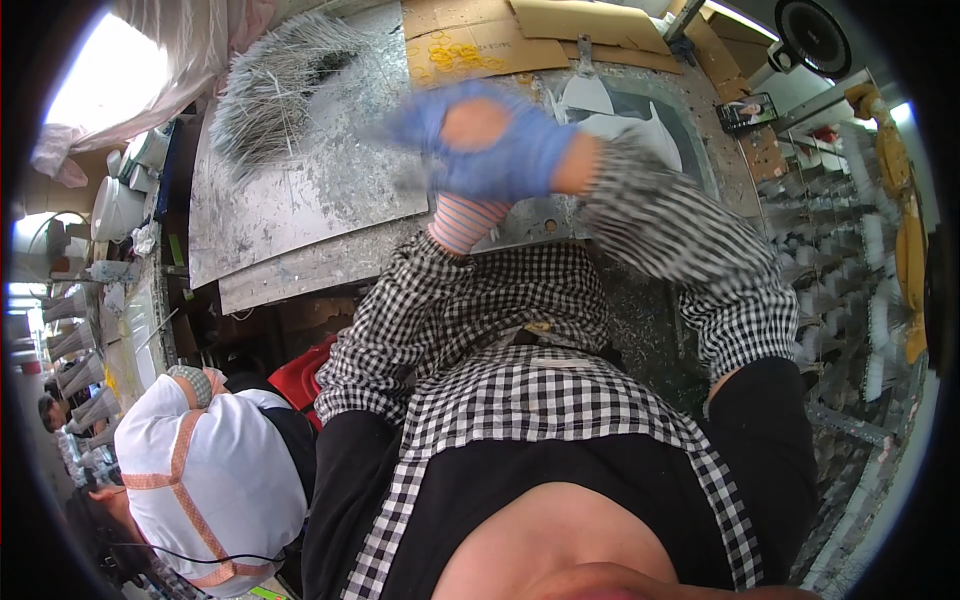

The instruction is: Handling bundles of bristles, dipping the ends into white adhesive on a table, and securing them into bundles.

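Observation:
My right hand, in a blue glove with a round opening on its back, passes over the worktable. Motion smears its fingers, so their pose is unclear. Beneath it lies my left hand, of which only a pink-and-white striped glove cuff shows; its fingers are hidden behind the blue glove. Whether either hand holds something cannot be made out. To the left of the hands, a large heap of thin grey strands rests on the metal sheet of the table.
Yellow rubber bands lie on cardboard at the back, near a wide-bladed scraper. A phone and a round black fan are at the far right. Racks of grey tufts stand right; a co-worker sits left.

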Tool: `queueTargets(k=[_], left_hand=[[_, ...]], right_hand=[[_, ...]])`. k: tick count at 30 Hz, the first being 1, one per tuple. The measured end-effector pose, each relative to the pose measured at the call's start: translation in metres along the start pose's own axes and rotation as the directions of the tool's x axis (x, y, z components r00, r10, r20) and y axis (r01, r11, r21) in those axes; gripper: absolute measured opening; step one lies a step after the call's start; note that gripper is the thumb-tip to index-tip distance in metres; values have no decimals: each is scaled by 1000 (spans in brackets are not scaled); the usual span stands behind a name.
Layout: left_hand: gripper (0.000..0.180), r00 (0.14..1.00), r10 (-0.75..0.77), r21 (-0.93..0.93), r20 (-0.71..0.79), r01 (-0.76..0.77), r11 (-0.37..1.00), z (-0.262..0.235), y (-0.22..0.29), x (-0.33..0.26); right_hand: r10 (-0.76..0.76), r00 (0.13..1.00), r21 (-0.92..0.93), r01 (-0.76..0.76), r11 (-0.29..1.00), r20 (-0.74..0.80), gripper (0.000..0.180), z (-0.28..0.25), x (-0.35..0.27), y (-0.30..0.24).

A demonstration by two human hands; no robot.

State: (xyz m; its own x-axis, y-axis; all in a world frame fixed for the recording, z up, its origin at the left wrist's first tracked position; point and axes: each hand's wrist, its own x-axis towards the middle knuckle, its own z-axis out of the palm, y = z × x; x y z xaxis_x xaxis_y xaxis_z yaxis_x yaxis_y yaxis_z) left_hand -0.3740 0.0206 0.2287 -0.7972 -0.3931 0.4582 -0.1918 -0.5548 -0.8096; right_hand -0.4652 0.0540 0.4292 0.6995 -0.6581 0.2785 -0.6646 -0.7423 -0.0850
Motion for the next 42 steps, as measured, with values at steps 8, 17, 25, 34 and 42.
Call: queueTargets(k=[8, 17, 25, 34, 42], left_hand=[[55, 688, 265, 433, 676, -80, -898, 23, -58, 8], [74, 853, 234, -155, 467, 340, -928, -3, 0, -28], [71, 916, 378, -500, 136, 393, -772, 4, 31, -60], [56, 789, 556, 210, 261, 516, -830, -24, 48, -81], [70, 776, 609, 447, 167, 491, -748, -65, -50, -102]], right_hand=[[106, 933, 374, 33, 927, -344, 117, 56, -62, 62], [478, 875, 463, -395, 793, -72, 82, 223, -106, 56], [349, 925, 248, -306, 919, -149, 95, 256, -143, 54], [346, 926, 334, -283, 899, -147, 96, 233, -147, 53], [381, 888, 678, -447, 584, 257, 91, 178, -173, -13]])
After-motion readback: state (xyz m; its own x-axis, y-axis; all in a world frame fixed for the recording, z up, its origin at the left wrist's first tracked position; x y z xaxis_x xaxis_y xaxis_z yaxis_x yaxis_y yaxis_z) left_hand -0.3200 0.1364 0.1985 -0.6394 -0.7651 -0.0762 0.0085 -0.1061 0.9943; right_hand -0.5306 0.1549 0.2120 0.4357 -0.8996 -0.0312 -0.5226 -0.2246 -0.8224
